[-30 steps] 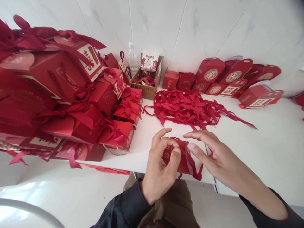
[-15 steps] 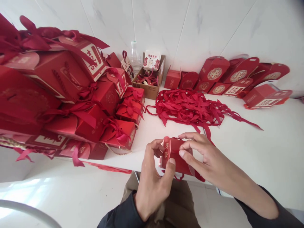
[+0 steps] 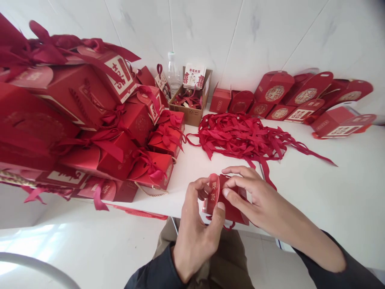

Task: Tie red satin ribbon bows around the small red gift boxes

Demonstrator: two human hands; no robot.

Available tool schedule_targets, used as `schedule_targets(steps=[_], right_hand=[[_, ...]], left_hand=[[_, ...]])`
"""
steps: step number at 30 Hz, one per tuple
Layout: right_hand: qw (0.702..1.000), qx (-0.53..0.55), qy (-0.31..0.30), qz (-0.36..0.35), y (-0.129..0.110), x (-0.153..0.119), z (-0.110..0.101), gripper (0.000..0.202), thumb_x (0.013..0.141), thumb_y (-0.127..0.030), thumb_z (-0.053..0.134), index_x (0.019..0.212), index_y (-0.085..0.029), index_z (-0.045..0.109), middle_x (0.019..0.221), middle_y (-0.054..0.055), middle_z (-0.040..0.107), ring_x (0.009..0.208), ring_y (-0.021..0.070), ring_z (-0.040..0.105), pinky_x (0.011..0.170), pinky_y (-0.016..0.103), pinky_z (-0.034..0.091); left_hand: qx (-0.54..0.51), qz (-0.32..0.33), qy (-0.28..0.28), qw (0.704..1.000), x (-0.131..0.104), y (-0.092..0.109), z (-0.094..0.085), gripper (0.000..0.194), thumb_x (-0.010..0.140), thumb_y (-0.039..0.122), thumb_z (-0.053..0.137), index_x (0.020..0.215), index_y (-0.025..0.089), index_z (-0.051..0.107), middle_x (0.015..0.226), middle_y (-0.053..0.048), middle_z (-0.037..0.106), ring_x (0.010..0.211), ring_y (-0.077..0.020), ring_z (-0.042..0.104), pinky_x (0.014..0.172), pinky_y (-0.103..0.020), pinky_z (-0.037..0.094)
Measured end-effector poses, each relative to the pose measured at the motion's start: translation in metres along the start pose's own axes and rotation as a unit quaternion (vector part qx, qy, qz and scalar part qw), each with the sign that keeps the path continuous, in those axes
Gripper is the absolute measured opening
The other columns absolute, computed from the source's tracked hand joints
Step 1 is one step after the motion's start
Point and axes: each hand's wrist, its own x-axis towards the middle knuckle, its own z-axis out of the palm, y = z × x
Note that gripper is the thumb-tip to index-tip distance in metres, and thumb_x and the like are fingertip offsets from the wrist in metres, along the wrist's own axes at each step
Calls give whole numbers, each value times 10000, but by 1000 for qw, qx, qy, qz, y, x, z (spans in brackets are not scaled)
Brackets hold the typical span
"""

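A small red gift box (image 3: pixel 231 206) with gold characters on its curved flap lies at the table's front edge. My left hand (image 3: pixel 200 224) grips the flap side, thumb in front and fingers curled behind. Over the box's top, my right hand (image 3: pixel 251 192) rests with its fingers bent and spread apart, the fingertips near the flap's edge. Dark red cord shows at the box's near and far sides. Behind my hands lies a heap of red ribbons (image 3: pixel 237 136), one strand trailing down beside my right hand.
Tied red gift boxes (image 3: pixel 153 170) are piled high at the left. A cardboard box (image 3: pixel 188 114) with ribbon pieces and a printed card stands by the wall beside a clear bottle (image 3: pixel 173 74). Several untied red boxes (image 3: pixel 273 86) line the back right. The white table (image 3: pixel 315 184) extends right.
My right hand has moved slightly left over the box, its fingertips closer to the flap. My left hand keeps its hold; the view has shifted a little.
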Motion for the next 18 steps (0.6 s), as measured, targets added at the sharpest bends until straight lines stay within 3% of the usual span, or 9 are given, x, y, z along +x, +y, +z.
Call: schedule_targets(steps=[5, 10, 18], right_hand=[[1000, -1, 6, -21, 1, 4, 2, 249, 1013, -402, 506, 894, -283, 690, 1396, 75, 558, 1344, 285, 518, 1109, 509, 448], [999, -12, 28, -13, 3, 3, 2, 256, 1003, -405, 512, 864, -271, 681, 1374, 85, 575, 1303, 298, 550, 1056, 511, 487], [1000, 20, -16, 3, 2, -1, -6, 266, 1005, -442, 509, 886, -306, 705, 1405, 40, 572, 1286, 285, 576, 1014, 470, 523]], left_hand=[[-42, -38, -8, 998, 7, 3, -3, 171, 1056, 295, 457, 1173, 261, 576, 1099, -25, 605, 1010, -168, 571, 911, -303, 460], [-12, -34, 11, 999, 20, 4, -3, 121, 1006, 232, 509, 991, 229, 629, 982, -20, 636, 896, -171, 580, 823, -309, 448], [-2, -31, 1, 1000, 21, 6, -5, 128, 1001, 228, 495, 993, 235, 622, 966, -17, 630, 863, -170, 568, 799, -314, 448]])
